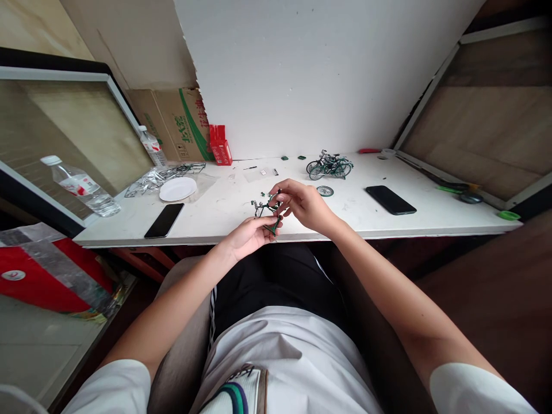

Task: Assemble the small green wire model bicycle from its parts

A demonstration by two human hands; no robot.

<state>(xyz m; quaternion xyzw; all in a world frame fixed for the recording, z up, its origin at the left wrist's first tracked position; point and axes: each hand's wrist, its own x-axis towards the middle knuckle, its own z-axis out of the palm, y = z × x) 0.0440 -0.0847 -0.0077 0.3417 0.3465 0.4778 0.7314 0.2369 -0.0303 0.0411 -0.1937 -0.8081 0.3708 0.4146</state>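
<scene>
Between my two hands is a small dark green model bicycle frame (261, 208), held just above the table's front edge. My left hand (252, 236) grips its lower part between thumb and fingers. From above, my right hand (302, 204) pinches at the upper part; fingers hide whatever small piece it may hold there. A loose spoked toy wheel (325, 191) lies on the table to the right of my right hand. Farther back stand finished-looking model bicycles (330, 165), close together. A tiny green part (263, 194) sits just behind the frame.
On the white table (215, 224) are a black phone (390, 199) at right, another phone (164, 220) at left, a white plate (177, 188), and water bottles (81, 187). Behind stand a red box (221, 146) and a carton (172, 123). A green lid (509, 215) lies at the right edge.
</scene>
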